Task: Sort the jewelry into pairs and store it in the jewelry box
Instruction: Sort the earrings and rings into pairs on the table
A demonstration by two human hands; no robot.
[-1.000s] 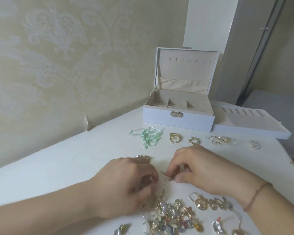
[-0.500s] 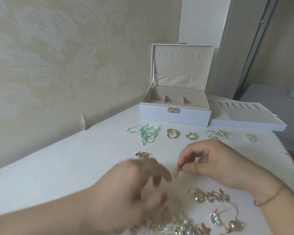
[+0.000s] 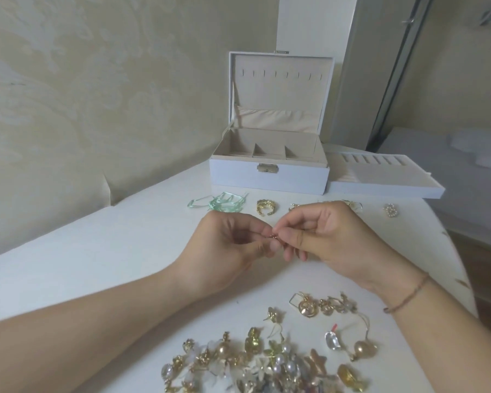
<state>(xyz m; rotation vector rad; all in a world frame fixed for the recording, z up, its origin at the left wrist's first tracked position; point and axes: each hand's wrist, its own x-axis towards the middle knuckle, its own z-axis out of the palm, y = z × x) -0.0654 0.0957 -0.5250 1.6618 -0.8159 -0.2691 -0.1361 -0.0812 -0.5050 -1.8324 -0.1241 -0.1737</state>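
On the far left of the sorted row, green earrings (image 3: 221,204) are laid on the table (image 3: 102,251), followed by a gold ring (image 3: 265,207). At centre, a small reddish-gold piece (image 3: 275,236) is pinched between the left hand (image 3: 233,248) and the right hand (image 3: 323,236), fingertips curled tightly round it; its exact form cannot be told. A pairing step is judged to be in hand. Behind, the jewelry box (image 3: 270,180) is left open, its tray (image 3: 380,180) beside it, and a pearl piece (image 3: 390,209) further right. An unsorted pile (image 3: 253,364) is seen nearest the camera. Next, the held piece would need placing in the row.
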